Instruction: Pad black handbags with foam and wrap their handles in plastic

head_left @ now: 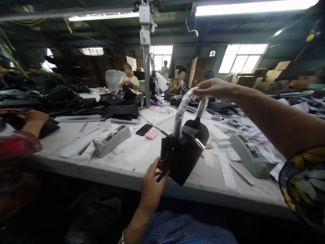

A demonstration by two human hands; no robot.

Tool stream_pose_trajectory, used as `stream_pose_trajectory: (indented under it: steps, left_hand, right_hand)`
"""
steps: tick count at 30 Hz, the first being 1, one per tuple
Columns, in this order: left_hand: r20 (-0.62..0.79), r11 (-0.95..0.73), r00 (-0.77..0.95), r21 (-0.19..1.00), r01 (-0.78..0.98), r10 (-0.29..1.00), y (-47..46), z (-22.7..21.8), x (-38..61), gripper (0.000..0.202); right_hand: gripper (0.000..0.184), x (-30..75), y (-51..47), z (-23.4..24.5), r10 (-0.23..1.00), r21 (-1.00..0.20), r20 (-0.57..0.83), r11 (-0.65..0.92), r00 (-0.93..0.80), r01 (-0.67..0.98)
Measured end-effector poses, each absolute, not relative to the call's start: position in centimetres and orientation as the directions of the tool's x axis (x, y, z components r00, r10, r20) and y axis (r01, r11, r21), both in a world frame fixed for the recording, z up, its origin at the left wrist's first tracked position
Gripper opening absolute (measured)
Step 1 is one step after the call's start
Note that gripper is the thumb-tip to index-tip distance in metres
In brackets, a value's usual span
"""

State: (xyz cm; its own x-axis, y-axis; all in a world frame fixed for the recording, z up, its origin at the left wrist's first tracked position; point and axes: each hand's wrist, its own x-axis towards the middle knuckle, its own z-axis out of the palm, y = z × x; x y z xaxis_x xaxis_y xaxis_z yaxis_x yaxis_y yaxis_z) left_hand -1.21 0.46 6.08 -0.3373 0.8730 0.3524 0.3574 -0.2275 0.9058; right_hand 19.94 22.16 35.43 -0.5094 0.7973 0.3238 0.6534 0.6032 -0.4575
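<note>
A black handbag (pixel 184 152) hangs tilted over the front edge of the table, its arched handles (pixel 179 117) wrapped in clear plastic. My right hand (pixel 212 88) grips the top of the handles from above, fingers closed. Low on the bag's left side, my left hand (pixel 154 179) pinches a dark strap or side edge between thumb and fingers. A shiny metal piece (pixel 199 143) shows on the bag's upper right edge. The bag's far side is hidden from me.
Grey tape dispensers stand left (pixel 113 139) and right (pixel 251 157) on the white table (pixel 122 166). A black phone (pixel 144 129) and a pink case (pixel 152 134) lie between them. More black bags (pixel 123 111) pile up behind. At left, a co-worker's hand (pixel 37 120) handles dark material.
</note>
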Motion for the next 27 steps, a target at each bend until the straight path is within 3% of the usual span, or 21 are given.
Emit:
stream_pose_trajectory:
  steps: [3,5,7,9,11,12,14,17,19,21,23,27]
  left_hand:
    - [0.197,-0.138,-0.309,0.969,0.203,0.93,0.0,4.7,0.6,0.043]
    - [0.121,-0.094,-0.312,0.991,0.1,0.943,-0.2,4.3,1.1,0.047]
    - [0.073,-0.073,-0.297,0.997,0.01,0.952,-0.2,4.3,1.2,0.048]
    - [0.052,-0.066,-0.282,0.997,-0.039,0.958,-0.3,4.5,1.2,0.048]
    - [0.025,-0.042,-0.263,0.997,-0.062,0.965,-0.7,4.8,1.4,0.047]
    - [0.018,-0.032,-0.253,0.998,-0.052,0.967,-1.0,5.0,1.5,0.045]
    - [0.068,-0.063,-0.22,0.998,0.031,0.973,-1.7,5.5,1.6,0.039]
    - [0.236,-0.211,-0.074,0.946,0.244,0.969,-2.0,6.3,0.4,0.027]
    - [0.256,-0.224,-0.043,0.906,0.359,0.966,-0.6,6.8,-1.6,0.031]
    - [0.242,-0.134,-0.19,0.882,0.452,0.952,2.4,7.2,-4.3,0.039]
    - [0.257,-0.067,-0.302,0.851,0.52,0.918,6.6,7.3,-7.2,0.03]
    - [0.227,0.061,-0.365,0.773,0.631,0.903,15.1,6.7,-11.0,0.024]
  right_hand:
    - [0.036,19.8,21.2,31.3,0.73,-0.336,0.508,0.657,-0.458,0.675]
    - [0.034,20.1,18.5,28.2,0.607,-0.261,0.721,0.684,-0.333,0.681]
    - [0.028,20.5,14.7,24.5,0.54,-0.294,0.822,0.673,-0.179,0.679]
    - [0.025,20.7,10.5,20.3,0.7,-0.452,0.688,0.619,-0.191,0.642]
    - [0.035,20.1,7.2,16.2,0.863,-0.7,0.239,0.471,-0.445,0.538]
    - [0.034,19.5,6.0,14.3,0.864,-0.795,0.092,0.363,-0.495,0.486]
    - [0.035,18.0,4.7,11.5,0.837,-0.907,-0.059,0.183,-0.544,0.38]
    - [0.041,15.7,4.3,9.6,0.885,-0.969,-0.101,0.016,-0.455,0.247]
    - [0.044,14.9,4.6,9.5,0.916,-0.978,-0.101,-0.019,-0.387,0.208]
    - [0.047,14.6,4.7,9.6,0.921,-0.982,-0.095,-0.024,-0.378,0.186]
    - [0.047,14.7,4.7,9.6,0.911,-0.986,-0.091,-0.027,-0.403,0.164]
    - [0.048,14.8,4.7,9.3,0.884,-0.987,-0.081,-0.008,-0.461,0.158]
